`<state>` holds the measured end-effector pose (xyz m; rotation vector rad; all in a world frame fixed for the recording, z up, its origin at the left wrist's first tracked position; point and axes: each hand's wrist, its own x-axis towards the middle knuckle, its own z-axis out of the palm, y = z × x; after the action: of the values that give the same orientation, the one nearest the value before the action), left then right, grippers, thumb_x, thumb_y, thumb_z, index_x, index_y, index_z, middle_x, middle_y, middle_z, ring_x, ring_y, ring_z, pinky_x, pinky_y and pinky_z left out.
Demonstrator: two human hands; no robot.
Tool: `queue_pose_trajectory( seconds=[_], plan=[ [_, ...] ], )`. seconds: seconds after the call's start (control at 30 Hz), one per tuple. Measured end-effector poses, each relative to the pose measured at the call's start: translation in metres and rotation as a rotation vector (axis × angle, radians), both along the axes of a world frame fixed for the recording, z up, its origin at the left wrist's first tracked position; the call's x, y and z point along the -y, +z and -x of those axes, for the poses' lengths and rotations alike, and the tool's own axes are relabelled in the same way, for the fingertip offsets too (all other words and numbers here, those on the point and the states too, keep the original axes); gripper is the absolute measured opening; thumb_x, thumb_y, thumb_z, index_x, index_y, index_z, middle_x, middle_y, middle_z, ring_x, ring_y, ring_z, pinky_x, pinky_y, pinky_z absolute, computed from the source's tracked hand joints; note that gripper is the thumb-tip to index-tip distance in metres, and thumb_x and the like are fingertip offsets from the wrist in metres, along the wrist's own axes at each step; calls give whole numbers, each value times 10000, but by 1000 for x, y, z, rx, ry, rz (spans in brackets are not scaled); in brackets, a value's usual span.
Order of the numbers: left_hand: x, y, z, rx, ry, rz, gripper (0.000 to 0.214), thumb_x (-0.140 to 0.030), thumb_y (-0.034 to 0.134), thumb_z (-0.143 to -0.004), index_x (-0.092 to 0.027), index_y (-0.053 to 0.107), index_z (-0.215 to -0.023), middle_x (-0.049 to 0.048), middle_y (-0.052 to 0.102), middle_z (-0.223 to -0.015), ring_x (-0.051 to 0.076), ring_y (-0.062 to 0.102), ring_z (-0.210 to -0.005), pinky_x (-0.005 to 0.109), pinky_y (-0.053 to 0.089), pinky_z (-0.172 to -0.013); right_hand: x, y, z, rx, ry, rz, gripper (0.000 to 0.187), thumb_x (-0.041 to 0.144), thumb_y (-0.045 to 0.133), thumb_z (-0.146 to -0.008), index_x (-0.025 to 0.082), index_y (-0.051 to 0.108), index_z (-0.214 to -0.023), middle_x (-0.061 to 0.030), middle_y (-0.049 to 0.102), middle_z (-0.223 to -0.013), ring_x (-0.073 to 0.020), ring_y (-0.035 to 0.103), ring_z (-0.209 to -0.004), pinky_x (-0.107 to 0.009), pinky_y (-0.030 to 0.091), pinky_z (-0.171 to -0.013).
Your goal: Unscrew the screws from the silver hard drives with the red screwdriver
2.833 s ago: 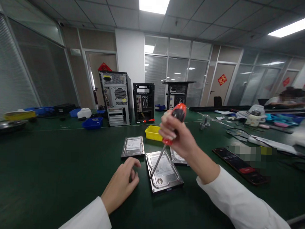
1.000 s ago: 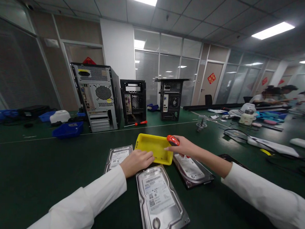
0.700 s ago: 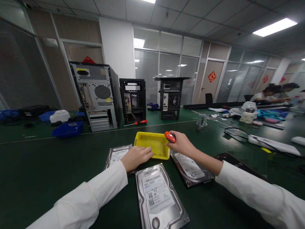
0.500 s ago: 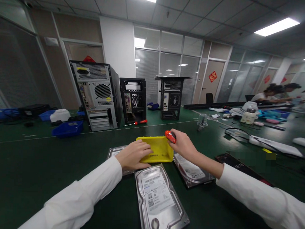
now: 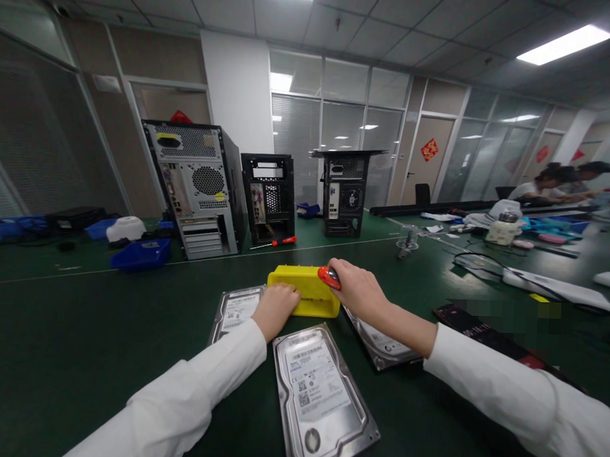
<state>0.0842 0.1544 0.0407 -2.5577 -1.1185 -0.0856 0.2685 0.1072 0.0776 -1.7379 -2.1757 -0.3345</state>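
At the bench (image 5: 130, 356), a hard drive (image 5: 319, 389) lies just before the yellow tray (image 5: 300, 276); the left hand (image 5: 276, 309) has its grip curled onto the tray's left end, the right hand (image 5: 361, 288) its grip wrapped round a red-and-black handle (image 5: 328, 277) by the right end.

Our left hand (image 5: 277, 309) holds the yellow tray (image 5: 312, 307); at its right end, our right hand (image 5: 360, 290) clutches a red-and-black handle (image 5: 328, 278)!

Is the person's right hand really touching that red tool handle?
Touching. The head view shows the right hand closed around the red tool handle, whose end sticks out.
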Motion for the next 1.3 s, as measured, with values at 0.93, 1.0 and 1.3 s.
queue_pose_trajectory(
  seconds=[0.93,1.0,1.3],
  plan=[
    [-32,-18,-22,115,138,11,186,-259,544,-913,-114,591,-1019,67,617,-1017,195,609,-917,395,514,-810,-18,-9,1,-5,-16,7,287,283,535,-905,144,530,-1157,-78,581,-1090,-181,608,-890,-360,531,-745],
    [-33,-18,-21,138,125,21,180,-258,545,-912,-114,595,-1007,65,619,-1010,197,608,-924,401,509,-821,-19,-9,1,-9,-14,5,289,283,535,-905,144,530,-1159,-79,580,-1095,-183,606,-898,-363,530,-751],
    [-28,-9,-6,367,-34,176,161,-260,546,-912,-115,612,-926,28,641,-849,164,629,-796,362,520,-765,-30,-9,0,-7,-20,8,295,288,537,-904,146,530,-1162,-82,575,-1113,-190,602,-921,-375,525,-768]
  ],
)
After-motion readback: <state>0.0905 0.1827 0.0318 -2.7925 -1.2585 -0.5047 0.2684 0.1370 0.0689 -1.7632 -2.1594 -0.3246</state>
